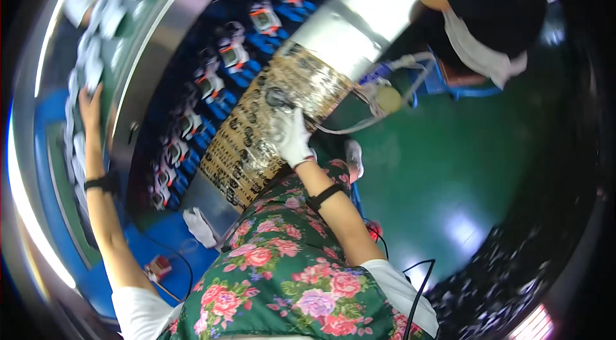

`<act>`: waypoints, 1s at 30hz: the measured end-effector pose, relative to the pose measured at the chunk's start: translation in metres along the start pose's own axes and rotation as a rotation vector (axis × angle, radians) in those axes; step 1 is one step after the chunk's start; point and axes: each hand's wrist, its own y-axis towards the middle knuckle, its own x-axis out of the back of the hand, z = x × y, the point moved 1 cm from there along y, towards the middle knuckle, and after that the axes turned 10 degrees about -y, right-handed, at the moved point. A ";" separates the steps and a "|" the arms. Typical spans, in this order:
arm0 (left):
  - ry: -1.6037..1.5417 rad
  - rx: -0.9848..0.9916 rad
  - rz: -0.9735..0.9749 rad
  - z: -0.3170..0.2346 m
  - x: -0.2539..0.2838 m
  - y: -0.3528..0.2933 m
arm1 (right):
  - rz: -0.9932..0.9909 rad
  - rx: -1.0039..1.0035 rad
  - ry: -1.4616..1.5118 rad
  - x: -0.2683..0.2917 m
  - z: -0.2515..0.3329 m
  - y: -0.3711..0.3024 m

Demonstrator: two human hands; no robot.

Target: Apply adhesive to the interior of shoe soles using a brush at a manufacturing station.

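My left hand (90, 109), bare, reaches over the long line at the left. Its thumb and fingers are apart at the lower end of a pale grey piece (94, 70), one of an overlapping row. Whether it touches that piece is too blurred to tell. My right hand (292, 138), in a white glove, rests low over a ledge covered with printed brown tape (240, 147). The fingers look spread, the foremost one stretched forward. Just beyond them lies a small dark rounded thing (278, 97), its kind unclear; I see no grip on it.
Several white-and-orange devices (234, 54) stand in a row on blue holders between my hands. A shiny metal surface (362, 19) continues the ledge. At the far right a person in black (494, 12) sits beside looped pale hoses (401, 64). A white glove (200, 227) lies near my left.
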 end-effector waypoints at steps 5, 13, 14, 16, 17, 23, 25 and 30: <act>-0.436 0.150 0.090 -0.055 -0.049 -0.012 | 0.071 0.087 -0.017 0.031 0.012 -0.022; 0.082 -0.144 -0.252 -0.092 0.013 -0.033 | 0.481 0.239 -0.757 0.233 0.024 -0.068; -0.007 -0.037 -0.288 -0.099 0.005 -0.061 | 0.365 0.250 -0.938 0.274 0.040 -0.068; 0.267 -0.178 -0.219 -0.134 -0.043 -0.125 | 0.067 0.297 -1.356 0.379 0.066 -0.048; 0.314 -0.209 -0.219 -0.153 -0.059 -0.143 | -0.101 0.325 -1.584 0.423 0.077 -0.028; -0.045 0.086 -0.032 -0.195 -0.002 -0.103 | -0.577 0.313 -1.765 0.501 0.144 0.147; -0.035 0.124 0.021 -0.221 0.006 -0.101 | -0.576 0.343 -1.780 0.501 0.147 0.205; 0.227 0.091 -0.146 -0.299 -0.021 -0.113 | -0.494 0.177 -1.279 0.494 0.146 0.326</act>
